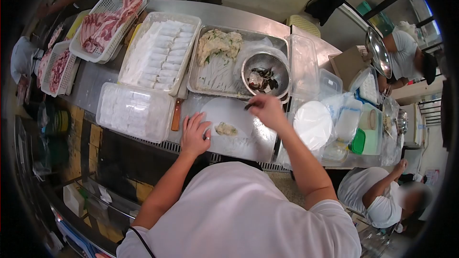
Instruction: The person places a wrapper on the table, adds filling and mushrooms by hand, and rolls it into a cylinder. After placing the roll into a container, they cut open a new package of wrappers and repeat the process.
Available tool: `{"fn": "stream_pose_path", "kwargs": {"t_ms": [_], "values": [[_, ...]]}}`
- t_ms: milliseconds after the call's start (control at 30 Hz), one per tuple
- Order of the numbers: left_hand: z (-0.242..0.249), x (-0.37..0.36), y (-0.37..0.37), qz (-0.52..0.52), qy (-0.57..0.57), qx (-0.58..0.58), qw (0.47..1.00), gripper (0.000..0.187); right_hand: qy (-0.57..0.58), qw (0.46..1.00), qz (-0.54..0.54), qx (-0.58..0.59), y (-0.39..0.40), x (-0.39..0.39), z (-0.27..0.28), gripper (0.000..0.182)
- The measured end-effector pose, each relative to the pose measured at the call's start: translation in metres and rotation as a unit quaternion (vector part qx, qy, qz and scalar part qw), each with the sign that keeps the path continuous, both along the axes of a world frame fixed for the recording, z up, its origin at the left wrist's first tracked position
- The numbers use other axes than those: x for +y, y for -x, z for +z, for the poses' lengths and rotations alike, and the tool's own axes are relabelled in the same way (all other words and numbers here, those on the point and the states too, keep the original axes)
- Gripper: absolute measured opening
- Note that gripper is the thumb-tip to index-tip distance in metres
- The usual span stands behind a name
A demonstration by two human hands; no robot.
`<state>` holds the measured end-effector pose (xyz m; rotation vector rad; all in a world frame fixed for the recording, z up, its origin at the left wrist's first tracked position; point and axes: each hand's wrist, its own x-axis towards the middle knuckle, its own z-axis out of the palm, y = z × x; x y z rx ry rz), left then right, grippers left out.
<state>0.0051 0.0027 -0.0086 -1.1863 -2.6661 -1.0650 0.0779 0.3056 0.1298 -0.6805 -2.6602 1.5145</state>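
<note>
A round translucent wrapper (pixel 217 107) lies on the metal worktop in front of me, bearing a small clump of pale filling (pixel 226 129). My left hand (pixel 194 134) rests at the wrapper's left edge, fingers spread, holding nothing. Just below the metal bowl (pixel 245 67), my right hand (pixel 267 111) pinches a dark piece of food (pixel 249 106). More dark pieces (pixel 271 82) and some paler bits lie in that bowl. It sits in a metal tray (pixel 210 89) beside a mound of pale filling flecked with green (pixel 219 45).
White rolls (pixel 165 59) fill a plastic tub at left; a lidded container (pixel 136 112) and a wooden-handled knife (pixel 176 114) lie nearer. Baskets of raw meat (pixel 103 28) stand beyond. To the right are stacked round wrappers (pixel 312 123) and plastic boxes. Co-workers stand around.
</note>
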Motion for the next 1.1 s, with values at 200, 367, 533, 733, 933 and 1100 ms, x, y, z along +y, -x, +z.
{"fn": "stream_pose_path", "kwargs": {"t_ms": [200, 367, 533, 733, 933, 1100], "values": [[0.003, -0.001, -0.001, -0.008, -0.001, -0.004, 1.000, 0.032, -0.079, 0.996, 0.047, 0.011, -0.028, -0.089, -0.061, 0.021], [0.002, -0.002, -0.001, -0.011, -0.012, -0.001, 1.000, 0.031, -0.195, 0.979, 0.054, 0.015, -0.036, -0.098, -0.069, 0.013], [-0.001, -0.002, -0.002, -0.009, -0.026, 0.008, 1.000, 0.031, -0.204, 0.971, 0.102, 0.064, -0.031, -0.100, -0.092, 0.014], [0.000, -0.003, -0.001, -0.013, -0.010, 0.002, 1.000, 0.031, -0.212, 0.969, 0.097, 0.080, -0.038, -0.101, -0.076, 0.012], [0.001, -0.004, -0.001, -0.016, -0.006, -0.006, 1.000, 0.031, -0.207, 0.972, 0.083, 0.076, -0.040, -0.090, -0.081, 0.021], [0.002, -0.003, 0.000, -0.016, 0.001, -0.003, 1.000, 0.031, -0.206, 0.972, 0.104, 0.048, -0.042, -0.095, -0.060, 0.033]]}}
